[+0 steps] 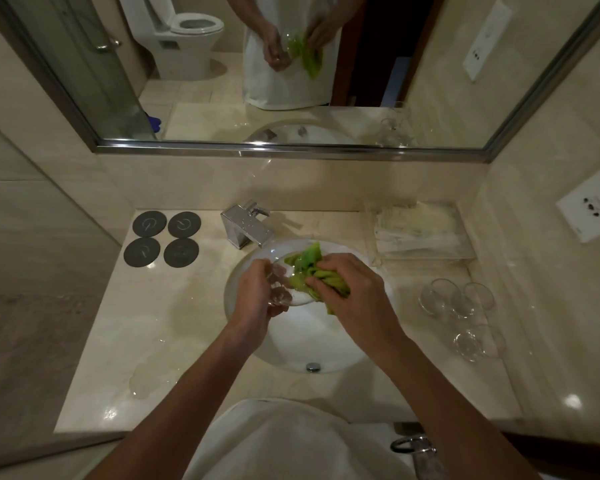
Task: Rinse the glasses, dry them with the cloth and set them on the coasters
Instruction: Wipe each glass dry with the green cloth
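At ten o'clock we find four dark coasters (162, 238), all bare. Over the sink (243, 327), our left hand (257, 299) curls round a clear glass (280, 285) lying sideways, mouth toward two o'clock. Our right hand (347, 289) grips the green cloth (309, 271), pushed into that mouth. Three glasses (461, 313) wait at three o'clock.
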`<state>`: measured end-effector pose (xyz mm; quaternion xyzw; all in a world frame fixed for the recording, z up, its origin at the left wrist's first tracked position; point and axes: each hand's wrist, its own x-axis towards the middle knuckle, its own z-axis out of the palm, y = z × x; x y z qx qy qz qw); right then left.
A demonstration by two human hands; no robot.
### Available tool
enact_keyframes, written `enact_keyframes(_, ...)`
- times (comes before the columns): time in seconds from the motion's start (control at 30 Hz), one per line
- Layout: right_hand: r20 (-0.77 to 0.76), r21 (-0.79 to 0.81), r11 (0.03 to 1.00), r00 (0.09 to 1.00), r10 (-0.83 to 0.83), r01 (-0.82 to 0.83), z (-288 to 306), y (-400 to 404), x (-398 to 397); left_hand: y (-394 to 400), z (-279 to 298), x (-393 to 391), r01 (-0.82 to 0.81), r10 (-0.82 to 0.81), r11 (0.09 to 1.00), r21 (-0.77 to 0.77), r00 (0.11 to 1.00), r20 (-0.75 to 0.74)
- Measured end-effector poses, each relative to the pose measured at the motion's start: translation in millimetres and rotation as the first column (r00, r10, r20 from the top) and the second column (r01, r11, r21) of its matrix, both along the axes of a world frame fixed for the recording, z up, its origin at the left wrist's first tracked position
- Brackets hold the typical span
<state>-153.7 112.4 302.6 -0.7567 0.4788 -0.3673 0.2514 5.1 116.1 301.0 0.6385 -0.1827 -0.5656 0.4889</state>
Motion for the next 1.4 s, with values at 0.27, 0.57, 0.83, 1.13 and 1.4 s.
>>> enact_keyframes(0.27,0.137,0.316,0.917,0.968,0.21,-0.244,5.3,1.3,-6.3,-3.1,-3.9,5.0,0.009,-0.006,0.999,-0.033,0.996,0.092)
enact_keyframes(0.57,0.243,0.839,0.538,0.937,-0.251,-0.074,20.5,-10.1,-1.0,-6.8,4.0,10.4,0.193,-0.045,0.893,-0.406,0.937,0.346)
enact_keyframes(0.83,0.312,0.868,0.466,0.92,-0.239,-0.173,20.8,-13.4,0.6,-8.9,0.4,5.7,0.301,-0.121,0.845,-0.442,0.913,0.391)
enact_keyframes(1.13,-0.047,0.377,0.924,0.997,-0.053,0.067,0.7,-28.4,3.4,-13.9,2.4,-0.3,0.372,-0.397,0.914,0.163,0.903,0.162)
enact_keyframes(1.4,-0.021,0.476,0.86,0.976,0.218,-0.183,5.5,-38.2,-1.9,-14.5,-6.5,10.4,0.379,-0.326,0.888,0.259,0.918,-0.226)
